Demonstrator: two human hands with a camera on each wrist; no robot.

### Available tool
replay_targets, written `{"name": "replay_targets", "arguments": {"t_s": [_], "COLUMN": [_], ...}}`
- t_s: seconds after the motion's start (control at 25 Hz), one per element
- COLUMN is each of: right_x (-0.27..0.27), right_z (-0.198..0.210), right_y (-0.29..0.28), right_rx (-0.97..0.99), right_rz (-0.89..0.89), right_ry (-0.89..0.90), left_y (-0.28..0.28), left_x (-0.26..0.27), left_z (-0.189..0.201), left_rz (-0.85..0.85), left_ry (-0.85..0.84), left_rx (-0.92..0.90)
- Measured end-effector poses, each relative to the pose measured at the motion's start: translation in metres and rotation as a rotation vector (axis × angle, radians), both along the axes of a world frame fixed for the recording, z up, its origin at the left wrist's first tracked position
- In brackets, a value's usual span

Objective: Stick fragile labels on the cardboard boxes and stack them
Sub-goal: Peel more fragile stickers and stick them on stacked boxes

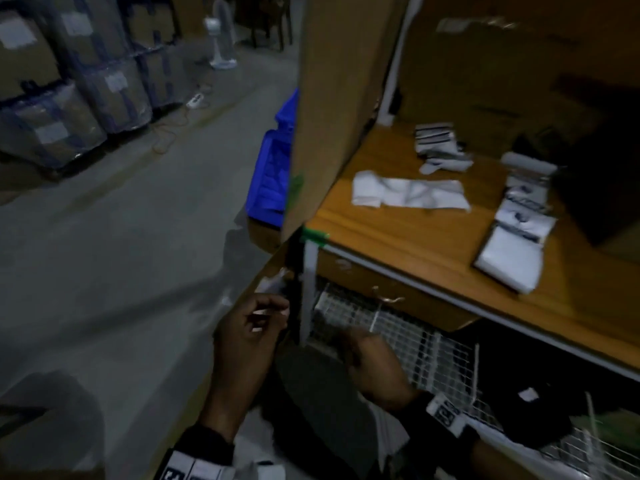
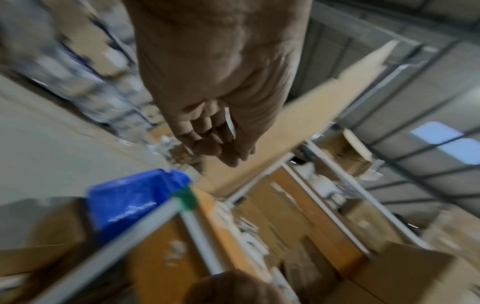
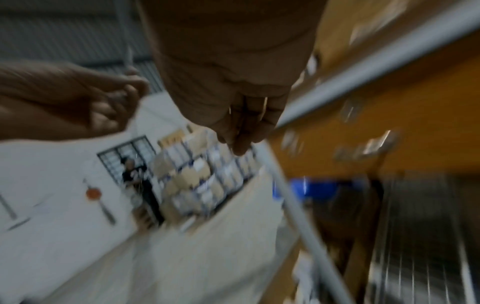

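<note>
A: What are the hands doing?

B: The left hand (image 1: 251, 327) has its fingers curled and seems to pinch a thin white scrap (image 1: 270, 311), maybe a label or its backing; the blur keeps me from naming it. The right hand (image 1: 372, 362), at about 3 o'clock from the left, is loosely curled near the wire mesh (image 1: 415, 337) under the table. Whether it holds anything, I cannot tell.

A: Why so low, at the table corner?

B: My guess is the person is peeling a label between the two hands, close to the body, before reaching for a box.

A: And the boxes?

B: A tall cardboard box (image 1: 343, 98) stands on the wooden table (image 1: 408, 244) at 12 o'clock from the hands, flush with the table's left edge near the green tape (image 1: 315, 235). Strips of labels (image 1: 519, 216) lie at 2 o'clock, within easy reach.

A: Anything further out?

B: A blue bin (image 1: 273, 174) sits behind the box, and wrapped cartons (image 1: 69, 98) are stacked at 10 o'clock across the floor.
</note>
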State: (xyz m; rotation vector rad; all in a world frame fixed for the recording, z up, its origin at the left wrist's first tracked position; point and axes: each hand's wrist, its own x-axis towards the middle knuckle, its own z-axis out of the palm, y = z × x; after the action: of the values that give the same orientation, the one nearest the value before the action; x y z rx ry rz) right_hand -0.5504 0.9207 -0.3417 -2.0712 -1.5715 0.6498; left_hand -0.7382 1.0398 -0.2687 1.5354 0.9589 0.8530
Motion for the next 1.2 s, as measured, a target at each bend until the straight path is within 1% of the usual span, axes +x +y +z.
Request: {"name": "replay_targets", "arguments": {"t_s": [0.04,0.16,0.28,0.4,0.52,0.64,0.8,0.88,0.96,1.08,1.16,1.2], "right_x": [0.024,0.095,0.173,0.252,0.331,0.389,0.448,0.476,0.502,0.537,0.554,0.561], "right_z": [0.022,0.066,0.102,0.122,0.127,0.131,0.136,0.135,0.133,0.126,0.117,0.113], "right_y": [-0.016,-0.06,-0.101,-0.13,-0.14,-0.128,-0.089,-0.063,-0.042,-0.017,-0.002,0.005], "right_rx": [0.055,0.226,0.335,0.322,0.201,0.084,0.008,-0.061,-0.127,-0.199,-0.187,-0.182], "right_rz": [-0.068,-0.226,-0.314,-0.384,-0.47,-0.495,-0.532,-0.545,-0.617,-0.65,-0.619,-0.611], "right_ry": [-0.005,-0.017,-0.063,-0.162,-0.203,-0.234,-0.248,-0.241,-0.196,-0.24,-0.234,-0.225], "left_y": [-0.005,-0.02,-0.048,-0.075,-0.088,-0.079,-0.038,-0.018,-0.004,0.008,0.014,0.017], "left_x": [0.03,0.107,0.185,0.252,0.307,0.35,0.41,0.441,0.469,0.496,0.505,0.509], "left_z": [0.012,0.039,0.054,0.059,0.06,0.063,0.06,0.055,0.051,0.049,0.046,0.047], "left_rz": [-0.055,-0.174,-0.216,-0.229,-0.276,-0.358,-0.467,-0.545,-0.651,-0.781,-0.812,-0.796], "left_ry": [-0.006,-0.031,-0.043,-0.066,-0.02,0.013,0.083,0.153,0.249,0.361,0.379,0.362], "left_rx": [0.039,0.131,0.183,0.123,0.132,0.165,0.172,0.219,0.256,0.178,0.116,0.059]}}
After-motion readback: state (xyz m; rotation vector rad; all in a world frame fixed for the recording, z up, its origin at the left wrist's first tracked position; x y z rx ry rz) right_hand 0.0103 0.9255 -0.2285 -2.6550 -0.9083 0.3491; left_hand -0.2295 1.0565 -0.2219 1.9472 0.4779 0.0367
